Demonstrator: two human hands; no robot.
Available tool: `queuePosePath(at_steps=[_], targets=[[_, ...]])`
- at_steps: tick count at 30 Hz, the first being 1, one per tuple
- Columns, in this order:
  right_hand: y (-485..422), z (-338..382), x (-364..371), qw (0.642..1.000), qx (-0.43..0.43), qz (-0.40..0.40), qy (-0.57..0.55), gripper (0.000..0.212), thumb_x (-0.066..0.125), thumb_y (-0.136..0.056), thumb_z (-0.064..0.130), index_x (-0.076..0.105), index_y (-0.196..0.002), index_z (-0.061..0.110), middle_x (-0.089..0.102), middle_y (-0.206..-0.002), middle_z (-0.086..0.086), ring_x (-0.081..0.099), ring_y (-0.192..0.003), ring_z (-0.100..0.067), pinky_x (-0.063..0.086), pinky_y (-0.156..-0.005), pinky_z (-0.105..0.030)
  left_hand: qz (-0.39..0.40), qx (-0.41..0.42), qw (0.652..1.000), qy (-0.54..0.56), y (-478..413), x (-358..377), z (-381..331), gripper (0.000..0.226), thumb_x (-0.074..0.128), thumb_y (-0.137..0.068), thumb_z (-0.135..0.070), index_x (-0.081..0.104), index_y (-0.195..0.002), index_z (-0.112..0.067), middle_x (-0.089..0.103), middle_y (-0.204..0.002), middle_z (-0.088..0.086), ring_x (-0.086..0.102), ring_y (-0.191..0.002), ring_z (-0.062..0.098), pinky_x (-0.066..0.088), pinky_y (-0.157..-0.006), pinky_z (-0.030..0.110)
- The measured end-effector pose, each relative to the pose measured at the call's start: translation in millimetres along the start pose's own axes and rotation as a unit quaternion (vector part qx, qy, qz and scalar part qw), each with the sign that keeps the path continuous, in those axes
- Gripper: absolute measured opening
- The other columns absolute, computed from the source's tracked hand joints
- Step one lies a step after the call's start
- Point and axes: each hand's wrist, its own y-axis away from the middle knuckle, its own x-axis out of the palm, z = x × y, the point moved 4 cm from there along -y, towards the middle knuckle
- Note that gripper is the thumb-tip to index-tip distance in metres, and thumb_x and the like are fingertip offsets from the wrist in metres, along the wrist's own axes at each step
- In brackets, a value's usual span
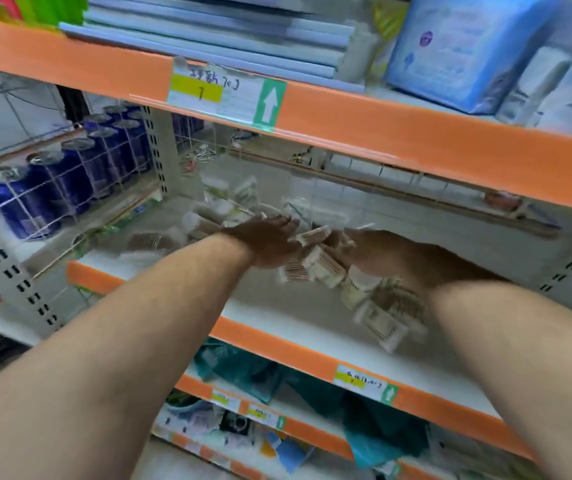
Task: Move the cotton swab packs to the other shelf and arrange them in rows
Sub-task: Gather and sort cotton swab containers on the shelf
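Observation:
Several cotton swab packs lie loose on the white middle shelf (270,317). One cluster of cotton swab packs (319,263) sits between my two hands, and more packs (381,317) trail toward the front edge under my right forearm. A blurred heap of packs (222,209) lies further back. My left hand (270,240) reaches in with fingers straight, its palm against the left side of the cluster. My right hand (378,249) lies against the cluster's right side, back upward; motion blur hides how its fingers lie.
Blue cans (69,181) stand behind a wire grid to the left. The orange shelf rail (381,133) above carries a price label (225,95) and blue packages (468,50). Teal bags (243,368) fill the shelf below.

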Motion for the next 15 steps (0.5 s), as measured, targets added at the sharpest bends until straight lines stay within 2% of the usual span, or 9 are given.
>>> queuePosePath(at_steps=[2,4,5,7,10,12,14,15], targets=[[0,-6,0,1.000,0.003,-0.005,-0.007,0.046,0.041,-0.103,0.037,0.042,-0.144,0.017,0.050,-0.142,-0.009,0.050,-0.126,-0.027,0.037,-0.103,-0.035,0.000,0.025,0.999,-0.031,-5,1,-2,0.072,0.020,-0.097,-0.055,0.033,-0.151,-0.010,0.020,-0.162,0.013,0.018,-0.149,0.028,0.015,-0.121,0.045],[-2,-9,0,1.000,0.015,-0.016,-0.020,0.050,0.043,-0.101,0.043,0.042,-0.144,0.018,0.050,-0.142,-0.009,0.050,-0.127,-0.029,0.039,-0.104,-0.036,0.006,0.077,0.995,-0.064,-10,4,-8,0.092,0.005,-0.083,-0.069,0.040,-0.147,-0.013,0.027,-0.160,0.011,0.024,-0.147,0.026,0.021,-0.119,0.046],[-1,-7,-1,0.999,0.018,-0.025,-0.016,0.053,0.043,-0.098,0.049,0.045,-0.142,0.019,0.054,-0.138,-0.008,0.054,-0.122,-0.028,0.043,-0.101,-0.036,-0.005,0.073,0.996,-0.046,-14,3,-7,0.087,0.010,-0.084,-0.069,0.042,-0.145,-0.016,0.035,-0.156,0.009,0.032,-0.144,0.026,0.027,-0.116,0.044],[-6,-2,1,0.999,-0.002,-0.041,0.018,0.050,0.047,-0.095,0.052,0.053,-0.134,0.022,0.062,-0.123,-0.005,0.061,-0.106,-0.024,0.049,-0.086,-0.032,-0.055,0.076,0.996,-0.003,-18,2,-3,0.068,0.028,-0.089,-0.064,0.052,-0.135,-0.020,0.053,-0.141,0.006,0.050,-0.129,0.024,0.041,-0.104,0.038],[-16,8,10,0.994,-0.029,-0.074,0.072,0.035,0.055,-0.090,0.045,0.064,-0.117,0.023,0.065,-0.093,0.002,0.060,-0.080,-0.017,0.048,-0.069,-0.028,-0.083,0.076,0.994,0.003,-17,2,-3,0.040,0.047,-0.093,-0.048,0.059,-0.120,-0.020,0.061,-0.124,0.003,0.056,-0.113,0.021,0.042,-0.083,0.030],[-25,12,14,0.991,-0.030,-0.092,0.096,0.031,0.058,-0.085,0.044,0.066,-0.107,0.024,0.064,-0.086,0.005,0.059,-0.076,-0.017,0.052,-0.074,-0.031,-0.108,0.069,0.992,-0.002,-18,-2,-1,0.031,0.055,-0.088,-0.036,0.060,-0.115,-0.021,0.060,-0.118,0.004,0.054,-0.112,0.022,0.043,-0.084,0.032],[-32,17,15,0.987,-0.035,-0.103,0.121,0.030,0.061,-0.081,0.047,0.063,-0.105,0.029,0.066,-0.093,0.004,0.055,-0.076,-0.017,0.050,-0.080,-0.035,-0.123,0.060,0.990,-0.026,-18,-5,2,0.024,0.058,-0.081,-0.031,0.059,-0.104,-0.023,0.059,-0.110,0.003,0.055,-0.109,0.023,0.046,-0.088,0.036],[-35,20,16,0.987,-0.034,-0.099,0.124,0.035,0.063,-0.079,0.049,0.062,-0.109,0.032,0.067,-0.097,0.004,0.054,-0.078,-0.018,0.046,-0.077,-0.033,-0.126,0.058,0.989,-0.045,-19,-5,3,0.020,0.057,-0.080,-0.031,0.058,-0.098,-0.024,0.060,-0.106,0.002,0.057,-0.105,0.022,0.047,-0.089,0.037]])
